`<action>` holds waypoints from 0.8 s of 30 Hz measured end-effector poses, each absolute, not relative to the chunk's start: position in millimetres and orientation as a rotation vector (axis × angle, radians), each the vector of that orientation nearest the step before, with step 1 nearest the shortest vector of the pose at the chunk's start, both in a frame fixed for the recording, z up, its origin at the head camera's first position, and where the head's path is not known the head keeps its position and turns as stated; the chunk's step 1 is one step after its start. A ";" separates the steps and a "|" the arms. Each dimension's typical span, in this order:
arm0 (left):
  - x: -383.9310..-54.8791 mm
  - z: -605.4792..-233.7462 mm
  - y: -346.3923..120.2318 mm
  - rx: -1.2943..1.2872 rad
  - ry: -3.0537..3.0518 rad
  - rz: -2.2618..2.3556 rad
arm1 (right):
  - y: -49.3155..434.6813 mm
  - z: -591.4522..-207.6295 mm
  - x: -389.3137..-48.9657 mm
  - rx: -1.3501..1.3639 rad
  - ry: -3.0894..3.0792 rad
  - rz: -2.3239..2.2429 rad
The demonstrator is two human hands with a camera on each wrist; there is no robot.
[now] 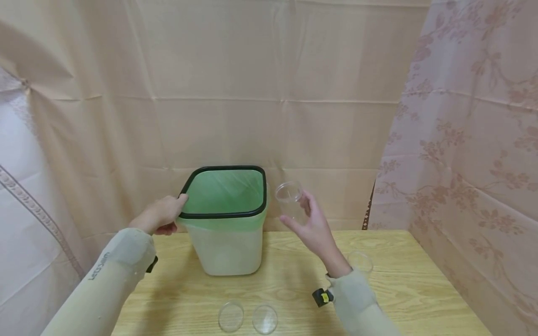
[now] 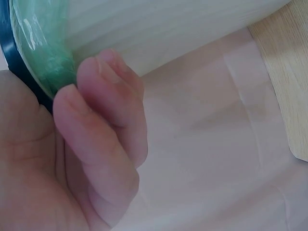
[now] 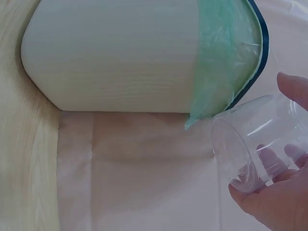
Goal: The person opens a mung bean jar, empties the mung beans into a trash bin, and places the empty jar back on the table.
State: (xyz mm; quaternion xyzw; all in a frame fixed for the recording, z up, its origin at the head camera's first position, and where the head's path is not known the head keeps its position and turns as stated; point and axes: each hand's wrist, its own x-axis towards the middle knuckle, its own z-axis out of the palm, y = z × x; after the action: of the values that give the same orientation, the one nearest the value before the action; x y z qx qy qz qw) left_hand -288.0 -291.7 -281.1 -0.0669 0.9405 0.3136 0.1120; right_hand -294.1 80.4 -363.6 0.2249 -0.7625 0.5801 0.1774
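Observation:
A whitish trash bin (image 1: 229,252) stands on the table, lined with a green plastic bag (image 1: 227,189) folded over under a black rim ring (image 1: 224,215). My left hand (image 1: 161,212) grips this ring at the bin's left side. In the left wrist view, the fingers (image 2: 96,144) curl beside the green bag edge. To the right of the bin, my right hand (image 1: 313,228) holds a clear plastic jar (image 1: 289,200) above the table, tilted slightly. The right wrist view shows the thumb and fingers around the transparent jar (image 3: 260,139), close to the bin's rim.
Two clear round lids (image 1: 230,317) lie side by side near the table's front. Another clear round piece (image 1: 360,261) lies at the right, partly behind my right wrist. A beige curtain (image 1: 210,93) hangs behind the wood-grain table (image 1: 403,289), and a floral curtain (image 1: 475,163) on the right.

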 end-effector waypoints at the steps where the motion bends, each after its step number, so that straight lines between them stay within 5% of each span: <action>1: -287.9 -281.2 -291.9 -0.196 2.759 0.921 | 81.0 -365.3 -293.7 0.630 -2.162 1.644; 24: -289.4 -281.4 -292.3 -0.207 2.784 0.904 | 78.2 -387.4 -293.8 0.575 -2.214 1.634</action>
State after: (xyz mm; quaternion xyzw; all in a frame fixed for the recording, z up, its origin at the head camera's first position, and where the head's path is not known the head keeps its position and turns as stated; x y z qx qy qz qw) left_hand -289.4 -292.3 -281.4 -0.0702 0.9436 0.3066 0.1034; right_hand -293.8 78.2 -387.4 0.2017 -0.7770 0.5732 0.1645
